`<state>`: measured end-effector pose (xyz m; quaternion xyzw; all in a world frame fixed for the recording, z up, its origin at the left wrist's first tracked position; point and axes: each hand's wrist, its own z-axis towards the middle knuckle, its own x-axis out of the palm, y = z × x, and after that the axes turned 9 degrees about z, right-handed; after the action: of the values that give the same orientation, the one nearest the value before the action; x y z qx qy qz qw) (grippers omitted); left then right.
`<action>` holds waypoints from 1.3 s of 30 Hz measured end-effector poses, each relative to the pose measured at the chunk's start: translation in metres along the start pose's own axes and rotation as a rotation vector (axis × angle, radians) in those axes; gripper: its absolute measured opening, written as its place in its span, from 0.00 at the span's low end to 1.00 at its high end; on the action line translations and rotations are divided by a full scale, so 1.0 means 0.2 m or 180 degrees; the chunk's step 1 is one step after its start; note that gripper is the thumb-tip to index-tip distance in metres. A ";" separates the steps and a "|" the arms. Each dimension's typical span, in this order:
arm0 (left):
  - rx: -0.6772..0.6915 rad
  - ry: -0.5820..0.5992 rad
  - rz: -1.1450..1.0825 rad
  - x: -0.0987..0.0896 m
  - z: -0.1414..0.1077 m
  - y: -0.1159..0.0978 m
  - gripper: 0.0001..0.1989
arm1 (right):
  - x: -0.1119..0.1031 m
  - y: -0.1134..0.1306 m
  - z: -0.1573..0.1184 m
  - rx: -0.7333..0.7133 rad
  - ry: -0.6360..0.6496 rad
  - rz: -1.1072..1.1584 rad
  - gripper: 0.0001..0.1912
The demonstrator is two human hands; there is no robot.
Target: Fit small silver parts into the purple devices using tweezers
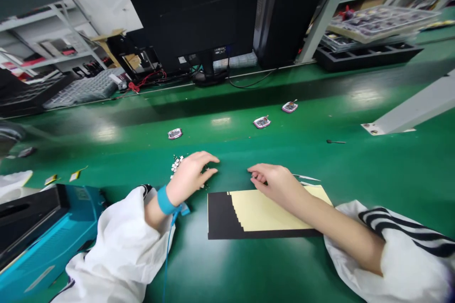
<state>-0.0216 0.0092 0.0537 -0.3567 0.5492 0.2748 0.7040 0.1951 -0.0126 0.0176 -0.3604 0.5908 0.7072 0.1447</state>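
Blue-strapped left hand (pixel 189 178) half-curled, empty, by small white pieces (pixel 176 164), right hand (pixel 274 183) curled, empty, over yellow sheet (pixel 265 210)

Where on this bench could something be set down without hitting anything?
Bare green mat lies below the black-and-yellow sheet and between the pink-rimmed module and the small black tool. It is crowded at the left hand, among small white pieces.

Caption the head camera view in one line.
Left hand beside small white pieces, right hand over a cream-and-black sheet.
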 end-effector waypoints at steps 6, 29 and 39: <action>-0.0001 0.0658 0.0878 0.03 0.01 0.10 0.06 | 0.07 0.04 -0.06 -0.1033 -0.0402 -0.1618 0.10; -0.0502 -0.0537 -0.0848 0.10 0.05 0.02 0.03 | 0.25 0.11 -0.12 -0.0621 0.0029 -0.0233 0.03; -0.0961 -0.1364 -0.2277 0.20 -0.01 -0.08 0.07 | 0.21 0.07 -0.04 0.0332 -0.0391 0.3079 0.09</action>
<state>-0.0008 -0.0011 0.0173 -0.5581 0.1867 0.1588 0.7928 0.1591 -0.0331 -0.0004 0.0054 0.7155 0.6828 -0.1480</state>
